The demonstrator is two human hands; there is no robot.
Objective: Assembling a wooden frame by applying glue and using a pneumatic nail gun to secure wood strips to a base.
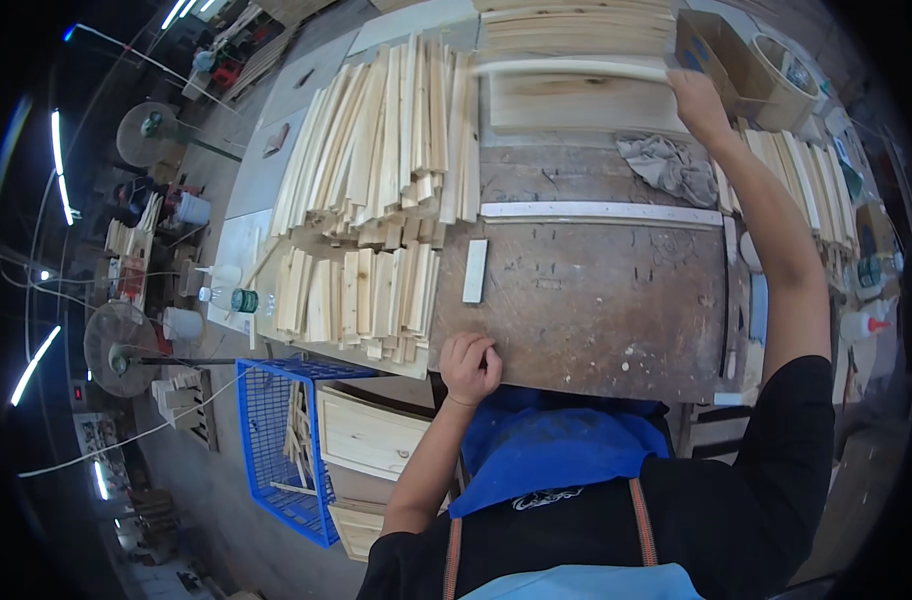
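Pale wood strip [571, 68] at twelve o'clock, my right hand [694, 100] clamped on its end, likely lifting it off the stack [576, 25]. Left hand [470, 366] fisted, empty, bracing on bench edge [576, 375] at six.

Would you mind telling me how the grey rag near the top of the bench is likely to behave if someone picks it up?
The rag lies crumpled in soft folds on the bench, so it would probably hang limp rather than hold its shape. It looks thin, so likely light. Pushed, it would probably bunch up rather than slide; it should not roll.
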